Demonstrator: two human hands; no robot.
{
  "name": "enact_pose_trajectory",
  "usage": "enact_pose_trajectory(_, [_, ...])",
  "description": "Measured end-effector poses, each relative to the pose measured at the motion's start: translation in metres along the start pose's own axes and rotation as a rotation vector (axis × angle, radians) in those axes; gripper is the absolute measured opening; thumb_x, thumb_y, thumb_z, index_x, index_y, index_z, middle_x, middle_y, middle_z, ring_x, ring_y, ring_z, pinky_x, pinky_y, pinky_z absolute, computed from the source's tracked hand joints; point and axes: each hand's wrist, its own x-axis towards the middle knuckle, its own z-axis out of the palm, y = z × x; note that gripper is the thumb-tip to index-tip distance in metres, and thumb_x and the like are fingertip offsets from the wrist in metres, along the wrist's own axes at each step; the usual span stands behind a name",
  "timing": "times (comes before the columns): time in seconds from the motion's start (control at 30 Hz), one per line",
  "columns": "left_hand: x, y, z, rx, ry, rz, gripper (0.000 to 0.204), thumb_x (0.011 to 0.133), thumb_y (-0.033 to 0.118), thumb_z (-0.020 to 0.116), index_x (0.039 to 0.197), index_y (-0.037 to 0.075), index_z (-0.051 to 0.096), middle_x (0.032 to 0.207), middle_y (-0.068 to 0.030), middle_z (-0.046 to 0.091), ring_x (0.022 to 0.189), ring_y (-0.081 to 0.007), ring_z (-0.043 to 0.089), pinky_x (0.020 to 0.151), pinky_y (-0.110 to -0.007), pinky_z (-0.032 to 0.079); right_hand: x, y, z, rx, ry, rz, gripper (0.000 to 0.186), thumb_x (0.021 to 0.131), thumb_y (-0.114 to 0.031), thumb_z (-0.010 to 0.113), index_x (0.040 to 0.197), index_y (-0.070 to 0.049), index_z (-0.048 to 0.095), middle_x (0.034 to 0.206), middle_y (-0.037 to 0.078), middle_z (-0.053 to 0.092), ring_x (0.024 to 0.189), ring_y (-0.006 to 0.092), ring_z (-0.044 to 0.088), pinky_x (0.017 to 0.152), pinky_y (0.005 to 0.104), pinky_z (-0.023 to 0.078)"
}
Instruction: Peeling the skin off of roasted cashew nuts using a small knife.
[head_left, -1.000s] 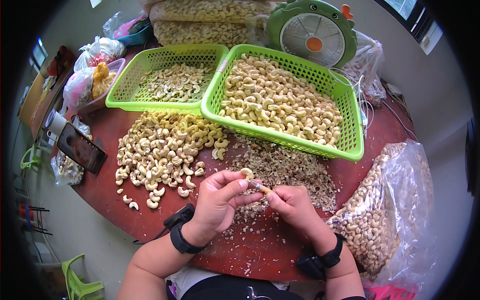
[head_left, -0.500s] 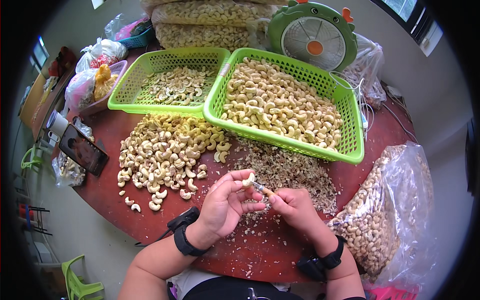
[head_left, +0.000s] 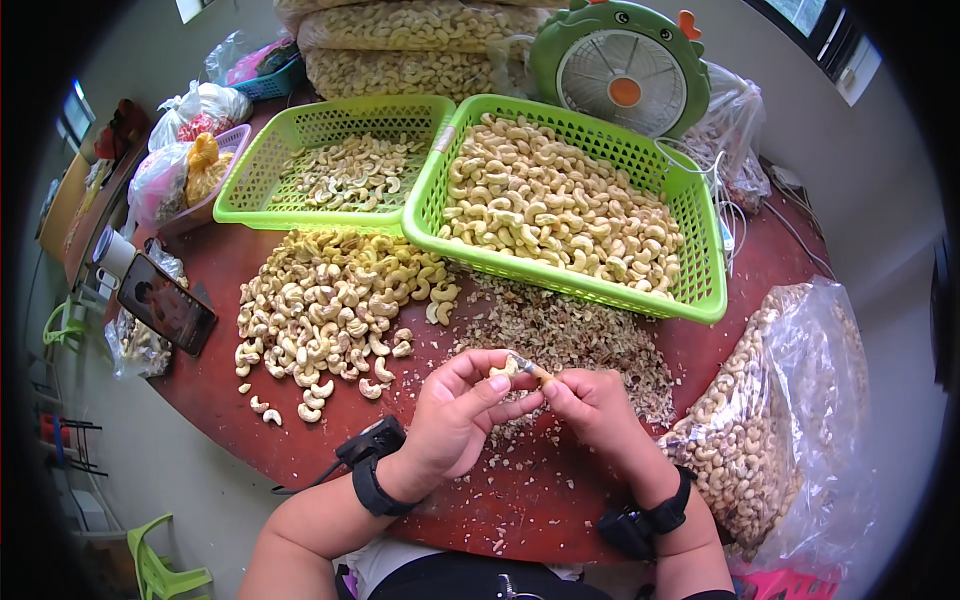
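Note:
In the middle foreground my left hand [head_left: 460,410] pinches a cashew [head_left: 505,368] between thumb and fingers. My right hand [head_left: 590,405] grips a small wooden-handled blade [head_left: 536,371], whose metal tip touches that cashew. Beneath both hands lies a heap of brown skin flakes [head_left: 580,340]. Left of it is a loose pile of cashews [head_left: 320,320]. Behind them, a green basket [head_left: 713,300] full of cashews stands beside a second green basket [head_left: 240,205] holding fewer, broken pieces.
A phone [head_left: 165,300] leans at the left beside a cup [head_left: 112,255]. A large clear bag of cashews [head_left: 770,420] rests at the right. Stacked bags [head_left: 400,65], a green fan [head_left: 625,75], cables [head_left: 790,225] and bagged items [head_left: 160,185] line the back of the red table [head_left: 230,400].
My left hand has shifted right and slightly down with the cashew, closer to my right hand. The blade's angle on the nut has changed slightly.

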Motion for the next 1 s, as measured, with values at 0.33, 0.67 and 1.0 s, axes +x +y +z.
enact_pose_trajectory(0.33, [0.002, 0.005, -0.003, -0.070, 0.011, -0.050, 0.018, 0.082, 0.005, 0.050, 0.099, 0.003, 0.045, 0.094, -0.0077, 0.051, 0.088, -0.0217, 0.055, 0.079, -0.041, 0.049, 0.000, -0.007, -0.003, 0.045, -0.030, -0.004, 0.033, 0.081, -0.029, 0.052, 0.065, 0.000, 0.055, 0.051, 0.008, 0.048, 0.044, 0.0134, 0.045, 0.044, 0.0278, 0.037])
enact_pose_trajectory(0.67, [0.002, 0.003, -0.005, -0.055, -0.025, -0.051, 0.016, 0.082, 0.005, 0.048, 0.098, 0.004, 0.048, 0.090, -0.0093, 0.056, 0.092, -0.0220, 0.055, 0.083, -0.042, 0.046, 0.000, 0.000, -0.001, 0.018, -0.046, -0.023, 0.030, 0.080, -0.027, 0.053, 0.066, 0.000, 0.056, 0.051, 0.007, 0.048, 0.044, 0.0117, 0.044, 0.044, 0.0274, 0.036])
enact_pose_trajectory(1.0, [-0.021, 0.030, 0.021, 0.779, -0.276, 0.740, 0.021, 0.077, 0.001, 0.054, 0.097, 0.000, 0.047, 0.089, -0.0120, 0.051, 0.082, -0.0215, 0.055, 0.081, -0.036, 0.048, 0.000, 0.000, -0.022, -0.019, 0.093, 0.011, 0.033, 0.079, -0.029, 0.052, 0.064, 0.000, 0.054, 0.050, 0.009, 0.046, 0.044, 0.0140, 0.043, 0.045, 0.0292, 0.036])
